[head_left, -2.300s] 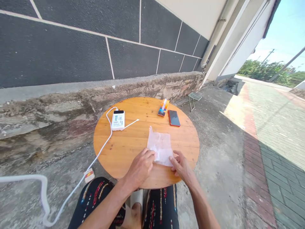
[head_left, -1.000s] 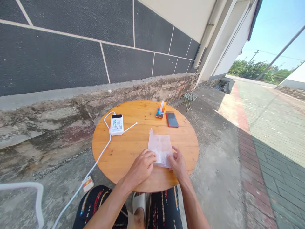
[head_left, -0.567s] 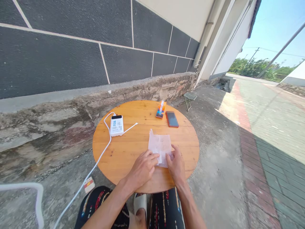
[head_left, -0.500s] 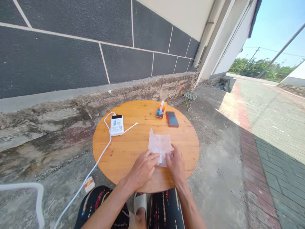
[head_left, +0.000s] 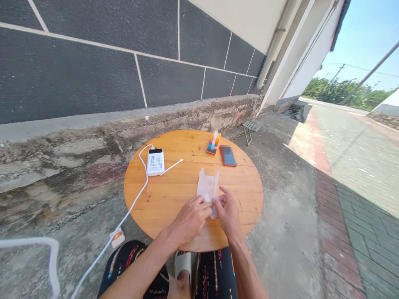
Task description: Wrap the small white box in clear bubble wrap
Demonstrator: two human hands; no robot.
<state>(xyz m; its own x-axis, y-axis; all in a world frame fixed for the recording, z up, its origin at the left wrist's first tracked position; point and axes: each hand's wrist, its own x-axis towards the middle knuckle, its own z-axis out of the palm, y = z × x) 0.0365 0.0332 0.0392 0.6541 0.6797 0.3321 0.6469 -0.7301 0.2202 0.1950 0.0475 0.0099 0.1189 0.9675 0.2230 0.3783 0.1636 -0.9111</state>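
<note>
A thin, whitish, see-through sheet (head_left: 207, 185), like a tissue or small plastic bag, lies crumpled on the round wooden table (head_left: 168, 199). My left hand (head_left: 195, 214) is closed on its near left part, fingers curled. From the other side my right hand (head_left: 227, 209) pinches the sheet between thumb and fingers, and the two hands almost meet. The sheet's far end spreads beyond my fingers with two raised corners. Its near end shows only in part below my hands.
A white power bank (head_left: 155, 162) with a white cable (head_left: 132, 205) stands at the table's left. At the far right lie an orange and blue box (head_left: 213, 143) and a red-edged phone (head_left: 229, 157). A folding stool (head_left: 249, 129) stands beyond; a small carton (head_left: 117, 238) is on the ground.
My hands have drawn closer together. The sheet, flatter and wider before, is now gathered and narrower between them. The whole view has shifted slightly.
</note>
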